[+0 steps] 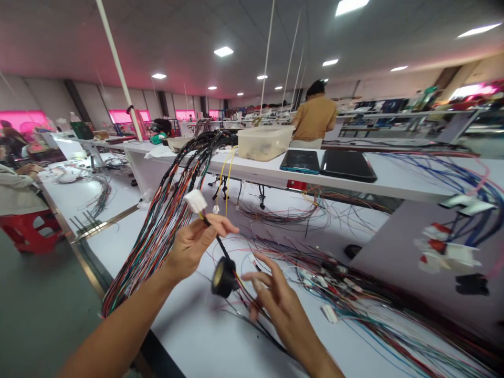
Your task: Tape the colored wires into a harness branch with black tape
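My left hand (197,241) is raised above the white table (212,341) and pinches a thin wire branch just below a white plastic connector (196,200). The branch runs down, wrapped in black, to a roll of black tape (223,278) that hangs from it. My right hand (275,299) is just right of the roll, fingers spread and slightly blurred, holding nothing. A thick bundle of many-coloured wires (157,231) drops from the raised shelf past my left wrist.
More loose wires and white connectors (331,283) lie across the table to the right. On the raised shelf (394,181) stand a translucent plastic bin (264,142) and two dark tablets (346,165). A person in an ochre shirt (315,118) stands behind; another sits at far left by a red stool (27,231).
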`<state>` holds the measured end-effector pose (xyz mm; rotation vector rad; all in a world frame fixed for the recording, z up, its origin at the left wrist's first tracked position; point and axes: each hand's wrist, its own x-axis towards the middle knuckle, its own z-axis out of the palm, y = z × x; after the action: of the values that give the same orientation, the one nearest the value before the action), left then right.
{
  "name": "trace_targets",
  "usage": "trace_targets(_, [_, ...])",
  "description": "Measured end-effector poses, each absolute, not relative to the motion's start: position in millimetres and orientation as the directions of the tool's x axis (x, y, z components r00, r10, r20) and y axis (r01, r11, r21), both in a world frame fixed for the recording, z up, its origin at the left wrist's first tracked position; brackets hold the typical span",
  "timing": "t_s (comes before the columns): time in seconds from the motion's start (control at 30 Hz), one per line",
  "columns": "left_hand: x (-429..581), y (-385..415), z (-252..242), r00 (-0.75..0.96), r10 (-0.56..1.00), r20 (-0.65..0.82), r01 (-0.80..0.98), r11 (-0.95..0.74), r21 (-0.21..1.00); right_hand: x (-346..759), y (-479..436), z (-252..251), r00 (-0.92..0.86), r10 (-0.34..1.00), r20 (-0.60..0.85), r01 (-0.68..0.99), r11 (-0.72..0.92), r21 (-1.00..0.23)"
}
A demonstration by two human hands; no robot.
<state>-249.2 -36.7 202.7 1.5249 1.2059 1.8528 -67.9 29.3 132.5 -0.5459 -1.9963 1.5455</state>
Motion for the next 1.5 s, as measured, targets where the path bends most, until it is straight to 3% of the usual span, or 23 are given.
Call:
trace_targets(0.07, [-245.5, -28.0, 213.3, -0.226, 0.835, 0.501, 0.171, -0.473, 0.864, -73.7, 21.8, 136.3, -0.797, 0.433, 0.422, -0.07, 0.627, -0.776])
trace_targets(0.13, [-242.2, -20.6, 218.5, -0.278, 0.837, 0.472, 0.123, -0.456, 0.881, -83.9, 17.0, 139.1, -0.776, 0.264, 0.573, -0.081, 0.859, -0.505])
trace_targets(0.2, [-239.2, -17.8, 214.6, -0.41, 0.8, 0.439, 0.056, -0.459, 0.887, -93.2, 16.9, 138.4, -0.701, 0.208, 0.682, -0.046, 0.941, -0.334])
trace_targets(0.27, [-234.7, -21.1, 201.5, -0.443, 0.838, 0.319, -0.013, -0.362, 0.932, -97.1, 19.6, 133.1, -0.609, 0.187, 0.771, -0.053, 0.96, -0.275])
trace_targets(0.33, [-228.0, -28.6, 183.2, -0.368, 0.918, 0.146, -0.094, -0.193, 0.977, -94.2, 22.6, 124.1, -0.557, 0.215, 0.802, -0.11, 0.938, -0.328])
trace_targets(0.4, [-221.1, -36.4, 166.2, -0.378, 0.922, 0.077, -0.187, -0.158, 0.97, -86.0, 24.9, 114.0, -0.511, 0.409, 0.756, -0.145, 0.826, -0.544])
trace_targets(0.5, [-217.3, -41.7, 154.1, -0.496, 0.855, 0.148, -0.205, -0.281, 0.938, -69.3, 28.3, 103.9, -0.527, 0.784, 0.328, -0.163, 0.285, -0.945])
trace_targets(0.57, [-220.4, -40.1, 156.6, -0.456, 0.851, 0.259, -0.071, -0.325, 0.943, -59.2, 30.6, 103.0, -0.618, 0.786, 0.023, -0.104, -0.053, -0.993])
trace_targets(0.6, [-222.8, -38.2, 160.5, -0.398, 0.862, 0.316, 0.03, -0.332, 0.943, -55.4, 31.1, 104.3, -0.654, 0.756, -0.031, -0.069, -0.101, -0.993])
trace_targets(0.63, [-225.3, -36.1, 165.3, -0.336, 0.869, 0.364, 0.137, -0.337, 0.932, -52.8, 30.8, 106.4, -0.679, 0.734, -0.002, -0.052, -0.051, -0.997])
trace_targets(0.7, [-228.6, -32.0, 175.9, -0.24, 0.884, 0.401, 0.32, -0.317, 0.893, -52.1, 27.3, 111.8, -0.724, 0.649, 0.234, -0.062, 0.278, -0.959])
trace_targets(0.77, [-228.8, -29.8, 183.1, -0.225, 0.898, 0.377, 0.422, -0.259, 0.869, -56.9, 21.6, 116.3, -0.761, 0.454, 0.464, -0.07, 0.654, -0.754])
trace_targets(0.83, [-227.1, -30.5, 183.1, -0.289, 0.889, 0.354, 0.425, -0.212, 0.88, -63.0, 17.6, 117.4, -0.745, 0.335, 0.578, -0.06, 0.829, -0.557])
trace_targets(0.87, [-226.3, -32.1, 179.9, -0.346, 0.873, 0.343, 0.385, -0.202, 0.901, -64.8, 17.5, 116.3, -0.691, 0.361, 0.626, -0.058, 0.836, -0.546])
trace_targets(0.93, [-226.0, -36.7, 169.0, -0.479, 0.815, 0.327, 0.263, -0.223, 0.939, -62.9, 21.7, 111.7, -0.54, 0.563, 0.626, -0.087, 0.702, -0.707])
trace_targets(1.0, [-226.9, -40.8, 156.9, -0.56, 0.749, 0.354, 0.203, -0.29, 0.935, -54.0, 29.4, 106.3, -0.502, 0.771, 0.39, -0.105, 0.394, -0.913])
trace_targets(1.07, [-227.4, -41.4, 150.2, -0.523, 0.721, 0.455, 0.235, -0.391, 0.89, -41.8, 35.3, 103.2, -0.568, 0.817, 0.098, -0.004, 0.117, -0.993])
trace_targets(1.1, [-227.0, -39.8, 150.3, -0.466, 0.725, 0.508, 0.252, -0.441, 0.861, -36.4, 36.3, 103.1, -0.608, 0.793, 0.035, 0.051, 0.083, -0.995])
trace_targets(1.13, [-226.1, -36.9, 152.8, -0.396, 0.738, 0.546, 0.254, -0.483, 0.838, -32.4, 35.6, 103.8, -0.64, 0.767, 0.046, 0.088, 0.132, -0.987])
trace_targets(1.2, [-222.9, -28.4, 162.9, -0.279, 0.785, 0.554, 0.227, -0.506, 0.832, -30.3, 30.5, 107.0, -0.722, 0.65, 0.237, 0.088, 0.426, -0.901])
trace_targets(1.3, [-216.7, -14.5, 178.2, -0.252, 0.841, 0.479, 0.204, -0.438, 0.876, -41.3, 21.0, 111.0, -0.797, 0.331, 0.505, 0.019, 0.85, -0.527])
trace_targets(1.4, [-209.0, -11.0, 173.6, -0.386, 0.841, 0.38, 0.151, -0.349, 0.925, -55.1, 17.8, 107.2, -0.71, 0.253, 0.657, 0.063, 0.952, -0.299])
trace_targets(1.5, [-196.7, -22.0, 147.5, -0.298, 0.951, 0.086, -0.072, -0.112, 0.991, -56.0, 19.8, 95.7, -0.613, 0.275, 0.741, 0.034, 0.946, -0.323])
